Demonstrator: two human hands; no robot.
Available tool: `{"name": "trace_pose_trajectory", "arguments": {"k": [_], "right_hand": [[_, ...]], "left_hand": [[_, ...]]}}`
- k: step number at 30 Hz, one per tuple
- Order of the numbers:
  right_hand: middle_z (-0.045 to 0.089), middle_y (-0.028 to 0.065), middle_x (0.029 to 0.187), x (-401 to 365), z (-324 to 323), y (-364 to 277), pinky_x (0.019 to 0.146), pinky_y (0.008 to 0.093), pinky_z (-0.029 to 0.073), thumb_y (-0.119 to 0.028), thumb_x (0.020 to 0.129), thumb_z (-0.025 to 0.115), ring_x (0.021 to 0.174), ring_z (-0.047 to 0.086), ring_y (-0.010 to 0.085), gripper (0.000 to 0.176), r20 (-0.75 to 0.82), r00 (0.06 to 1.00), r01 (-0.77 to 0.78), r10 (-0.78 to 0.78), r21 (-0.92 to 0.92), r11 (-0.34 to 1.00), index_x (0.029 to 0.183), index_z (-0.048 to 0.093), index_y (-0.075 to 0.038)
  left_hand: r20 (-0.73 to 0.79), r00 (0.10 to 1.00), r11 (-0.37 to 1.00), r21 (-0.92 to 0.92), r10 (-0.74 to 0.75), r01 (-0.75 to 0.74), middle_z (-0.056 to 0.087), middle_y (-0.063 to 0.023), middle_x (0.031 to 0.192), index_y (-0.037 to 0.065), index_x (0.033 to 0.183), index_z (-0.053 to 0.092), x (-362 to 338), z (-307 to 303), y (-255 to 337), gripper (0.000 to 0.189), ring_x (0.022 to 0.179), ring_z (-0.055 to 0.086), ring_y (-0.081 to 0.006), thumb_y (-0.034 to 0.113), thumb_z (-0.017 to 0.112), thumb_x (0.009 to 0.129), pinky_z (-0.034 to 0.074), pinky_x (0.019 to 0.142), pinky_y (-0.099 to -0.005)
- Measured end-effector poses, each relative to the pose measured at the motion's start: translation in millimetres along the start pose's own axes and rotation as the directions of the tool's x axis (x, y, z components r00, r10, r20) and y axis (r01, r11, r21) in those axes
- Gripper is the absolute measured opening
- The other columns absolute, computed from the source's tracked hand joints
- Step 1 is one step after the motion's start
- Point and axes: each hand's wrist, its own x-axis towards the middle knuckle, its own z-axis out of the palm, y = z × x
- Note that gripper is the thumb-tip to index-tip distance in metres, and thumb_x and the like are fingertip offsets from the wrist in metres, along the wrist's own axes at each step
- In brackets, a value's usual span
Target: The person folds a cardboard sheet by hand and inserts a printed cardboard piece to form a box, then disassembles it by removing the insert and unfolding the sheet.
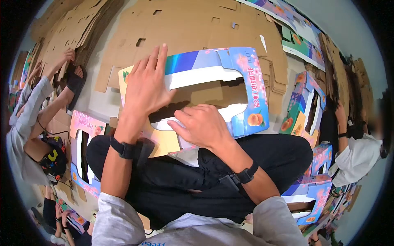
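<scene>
A printed cardboard fruit box [256, 88] with a large cut-out window lies across my lap, showing pink, blue and yellow panels with peach pictures. My left hand [147, 84] lies flat over its left end, fingers stretched out and thumb apart. At the near edge is my right hand [205, 125], its fingers bent together over the rim beside the window and its thumb pointing left. The fingertips of the right hand are partly hidden. Through the window, plain brown cardboard [205, 93] shows.
Flat brown cardboard sheets [180, 28] lie ahead of me. More printed boxes stand at the left [84, 151], the right [303, 108] and the lower right [305, 199]. A person [30, 110] sits at the left, another person [355, 151] at the right, both near cardboard stacks.
</scene>
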Motion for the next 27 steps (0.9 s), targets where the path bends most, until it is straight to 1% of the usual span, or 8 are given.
{"name": "trace_pose_trajectory", "arguments": {"k": [8,11,14,17,21,24,25,27], "right_hand": [[0.068,0.0116,0.071,1.0,-7.9,-5.0,0.073,0.0439,0.058,-0.037,0.099,0.073,0.074,0.073,0.0325,0.036,0.03,1.0,-0.007,0.007,0.004,1.0,0.078,0.065,-0.008],[0.068,0.0128,0.081,-4.9,-9.3,-8.0,0.085,0.0438,0.056,-0.041,0.099,0.072,0.086,0.071,0.0316,0.037,0.1,0.995,-0.019,0.022,-0.036,0.999,0.095,0.072,-0.004],[0.066,0.0146,0.099,-11.9,-9.6,-11.8,0.094,0.0446,0.051,-0.051,0.097,0.073,0.098,0.065,0.0319,0.062,0.069,0.995,0.068,-0.067,-0.018,0.998,0.132,0.07,0.0],[0.062,0.0154,0.114,-17.5,-13.3,-19.2,0.095,0.0474,0.05,-0.057,0.093,0.076,0.103,0.061,0.0337,0.087,0.058,0.988,0.141,-0.141,0.011,0.99,0.16,0.053,-0.005],[0.061,0.0165,0.123,-15.4,-32.2,-16.5,0.101,0.0468,0.049,-0.061,0.088,0.078,0.111,0.061,0.0346,0.095,0.342,0.919,0.228,-0.196,-0.056,0.972,0.164,0.049,-0.012],[0.059,0.0208,0.142,-14.9,-41.8,-7.6,0.109,0.0463,0.047,-0.055,0.084,0.082,0.13,0.059,0.0367,0.097,0.407,0.885,0.28,-0.228,-0.074,0.957,0.165,0.047,-0.015],[0.052,0.022,0.158,-16.8,-37.3,-8.0,0.115,0.0501,0.046,-0.045,0.084,0.084,0.141,0.055,0.0379,0.095,0.428,0.877,0.287,-0.216,-0.108,0.952,0.165,0.046,-0.016],[0.051,0.0209,0.161,-21.1,-29.3,-11.5,0.117,0.0541,0.044,-0.04,0.084,0.084,0.143,0.053,0.0391,0.091,0.315,0.9,0.374,-0.301,-0.203,0.905,0.164,0.047,-0.016]], "left_hand": [[0.043,0.998,0.999,-0.016,0.038,-0.037,0.053,-0.0235,0.16,-0.006,0.163,0.038,6.2,7.9,-10.1,0.108,0.142,0.054,-0.0403,0.031,0.085,0.073,0.04,0.125,-0.0503],[0.012,0.997,0.997,-0.022,0.079,-0.079,0.055,-0.0259,0.157,-0.01,0.16,0.042,6.1,13.7,-14.0,0.105,0.144,0.053,-0.0399,0.036,0.082,0.075,0.035,0.127,-0.0501],[0.015,0.998,0.998,-0.025,0.062,-0.062,0.057,-0.0249,0.156,-0.01,0.159,0.043,5.7,15.7,-14.9,0.104,0.147,0.051,-0.0393,0.035,0.083,0.074,0.034,0.129,-0.0495],[-0.033,0.997,0.996,-0.046,0.07,-0.072,0.057,-0.0237,0.155,-0.005,0.159,0.046,1.0,13.8,-11.2,0.1,0.149,0.049,-0.0382,0.033,0.085,0.075,0.032,0.13,-0.0502],[0.0,0.987,0.981,-0.11,0.16,-0.159,0.046,-0.0197,0.164,0.009,0.164,0.044,-11.1,0.9,-13.4,0.096,0.154,0.041,-0.0392,0.025,0.086,0.079,0.03,0.133,-0.0522],[0.033,0.99,0.979,-0.157,0.138,-0.131,0.044,-0.0189,0.166,0.016,0.165,0.046,-15.6,-4.6,-17.3,0.096,0.155,0.039,-0.0399,0.028,0.088,0.079,0.031,0.133,-0.0538],[0.027,0.991,0.978,-0.172,0.128,-0.121,0.043,-0.0189,0.167,0.018,0.165,0.046,-15.3,-4.1,-20.9,0.096,0.156,0.038,-0.0404,0.029,0.089,0.079,0.031,0.132,-0.0543],[0.022,0.994,0.977,-0.19,0.103,-0.097,0.042,-0.0189,0.168,0.022,0.165,0.048,-15.3,-4.1,-30.1,0.097,0.156,0.037,-0.0413,0.032,0.091,0.079,0.032,0.131,-0.0553]]}}
